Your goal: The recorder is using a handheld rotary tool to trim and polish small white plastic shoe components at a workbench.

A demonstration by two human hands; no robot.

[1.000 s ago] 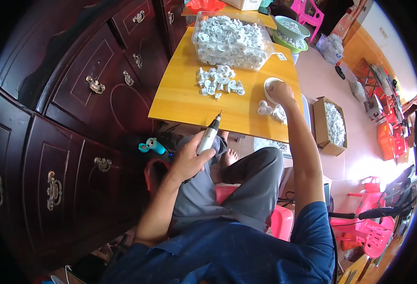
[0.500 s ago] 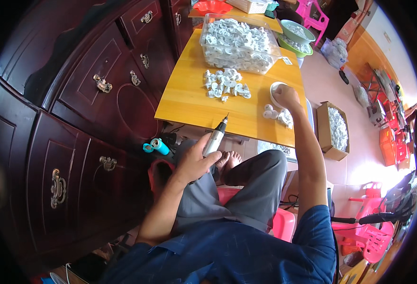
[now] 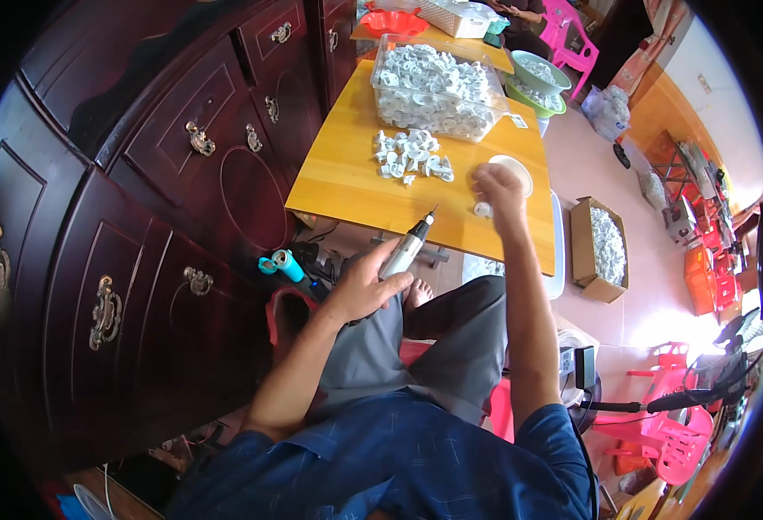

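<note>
My left hand (image 3: pixel 361 288) grips a slim grey rotary tool (image 3: pixel 407 245) with its tip pointing up toward the near edge of the yellow wooden table (image 3: pixel 338 178). Over the table's right side, my right hand (image 3: pixel 496 188) is closed on a small white part (image 3: pixel 483 209), beside a white round dish (image 3: pixel 514 171). A loose pile of small white parts (image 3: pixel 411 156) lies in the middle of the table. Behind the pile stands a clear plastic box (image 3: pixel 436 87) full of the same white parts.
A dark wooden cabinet (image 3: pixel 139 199) with brass handles runs along the left. A cardboard box (image 3: pixel 600 249) of white parts sits on the floor at right. Green bowls (image 3: pixel 537 78) stand at the table's far end. Pink plastic chairs (image 3: pixel 676 425) stand at lower right.
My right hand has lifted slightly off the table and drawn nearer with a white part. The left hand keeps the tool in about the same place. The camera view has shifted a little.
</note>
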